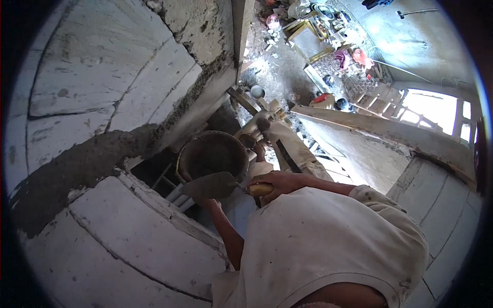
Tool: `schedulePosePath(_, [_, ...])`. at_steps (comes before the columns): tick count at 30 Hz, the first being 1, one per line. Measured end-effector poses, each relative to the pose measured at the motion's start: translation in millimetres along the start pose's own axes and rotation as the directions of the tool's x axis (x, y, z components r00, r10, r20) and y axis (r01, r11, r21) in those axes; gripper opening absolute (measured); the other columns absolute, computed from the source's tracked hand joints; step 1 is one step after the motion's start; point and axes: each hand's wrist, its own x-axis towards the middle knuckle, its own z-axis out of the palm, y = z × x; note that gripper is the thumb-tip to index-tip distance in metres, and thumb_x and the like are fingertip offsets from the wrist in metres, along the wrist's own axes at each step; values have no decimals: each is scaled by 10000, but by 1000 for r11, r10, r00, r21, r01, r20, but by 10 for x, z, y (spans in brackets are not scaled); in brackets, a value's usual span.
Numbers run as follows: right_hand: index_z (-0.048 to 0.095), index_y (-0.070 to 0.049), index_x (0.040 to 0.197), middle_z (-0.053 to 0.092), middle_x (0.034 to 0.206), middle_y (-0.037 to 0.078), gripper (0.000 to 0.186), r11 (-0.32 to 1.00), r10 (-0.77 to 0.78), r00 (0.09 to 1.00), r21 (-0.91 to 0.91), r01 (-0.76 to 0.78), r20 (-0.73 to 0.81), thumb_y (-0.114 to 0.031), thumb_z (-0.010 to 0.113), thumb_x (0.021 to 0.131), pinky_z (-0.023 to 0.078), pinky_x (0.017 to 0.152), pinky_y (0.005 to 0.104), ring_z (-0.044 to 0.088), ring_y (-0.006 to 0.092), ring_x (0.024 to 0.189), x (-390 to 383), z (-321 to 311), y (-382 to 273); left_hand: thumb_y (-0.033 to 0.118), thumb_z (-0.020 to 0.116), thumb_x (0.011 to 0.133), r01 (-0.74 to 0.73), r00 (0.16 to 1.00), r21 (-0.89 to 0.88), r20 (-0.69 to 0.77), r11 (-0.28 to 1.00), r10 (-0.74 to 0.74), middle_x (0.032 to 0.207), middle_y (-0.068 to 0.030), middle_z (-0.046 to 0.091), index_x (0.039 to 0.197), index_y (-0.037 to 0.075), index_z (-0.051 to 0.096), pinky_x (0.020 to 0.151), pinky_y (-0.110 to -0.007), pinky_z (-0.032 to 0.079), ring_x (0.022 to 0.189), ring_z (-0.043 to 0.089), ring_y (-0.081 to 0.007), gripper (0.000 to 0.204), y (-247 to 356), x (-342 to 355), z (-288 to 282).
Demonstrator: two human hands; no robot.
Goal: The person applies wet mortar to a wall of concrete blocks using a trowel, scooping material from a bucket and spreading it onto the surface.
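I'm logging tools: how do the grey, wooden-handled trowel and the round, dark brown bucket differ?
The trowel has a flat blade; the bucket is round and hollow. The trowel's handle is yellowish, while the bucket looks dark brown. The right hand grips the trowel, not the bucket. Both look dull.

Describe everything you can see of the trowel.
The trowel has a broad, dull grey blade that looks metallic and smeared, a thin neck, and a rounded yellowish-brown handle that looks wooden. It lies roughly sideways in view, its blade pointing left. The right hand grips the handle. The blade overlaps the near rim of the dark round bucket, with the left hand just below it in view; whether either touches the blade, I cannot tell.
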Motion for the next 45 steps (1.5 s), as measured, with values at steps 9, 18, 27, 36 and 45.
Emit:
schedulePosePath(9, [437, -128, 1319, 592, 1104, 191, 664, 1000, -9, 975, 6, 10, -222, -337, 679, 737, 434, 887, 454, 572, 347, 1030, -134, 110, 41, 592, 445, 893, -21, 998, 235, 58, 972, 8, 1180, -254, 529, 1230, -109, 473, 895, -427, 438, 1053, 540, -321, 778, 1229, -463, 286])
schedulePosePath(18, [451, -123, 1298, 597, 1109, 187, 600, 984, -64, 942, -179, 4, -329, -325, 630, 762, 429, 883, 486, 570, 367, 1032, -110, 96, 73, 632, 401, 887, -137, 990, 360, 9, 923, 143, 1211, -331, 502, 1202, -151, 483, 959, -421, 388, 1134, 503, -384, 847, 1425, -366, 282])
schedulePosePath(27, [493, -134, 1240, 620, 989, 166, 454, 910, -105, 868, -399, -113, -485, -337, 590, 846, 477, 752, 445, 609, 355, 882, -410, -403, -281, 532, 411, 936, -284, 956, 165, 120, 945, 266, 1151, -216, 575, 1183, -100, 524, 911, -360, 389, 1026, 542, -288, 687, 1780, -744, 93])
schedulePosePath(36, [529, -112, 1070, 589, 848, 129, 237, 294, -64, 927, -894, -337, -370, -275, 516, 899, 500, 545, 390, 648, 271, 693, -156, -711, -702, 484, 498, 924, -183, 983, 173, 38, 968, 179, 565, 43, 318, 635, 34, 449, 492, -308, 247, 538, 310, -79, 536, 2149, -1134, -187])
schedulePosePath(45, [518, -74, 1167, 622, 829, 173, 357, 270, -101, 985, -957, -106, -137, -180, 553, 828, 507, 615, 447, 639, 323, 723, 621, -673, -449, 375, 521, 943, -374, 926, 52, 67, 926, 371, 565, 54, 359, 650, 42, 502, 473, -277, 233, 529, 306, -53, 444, 2651, -1563, -57])
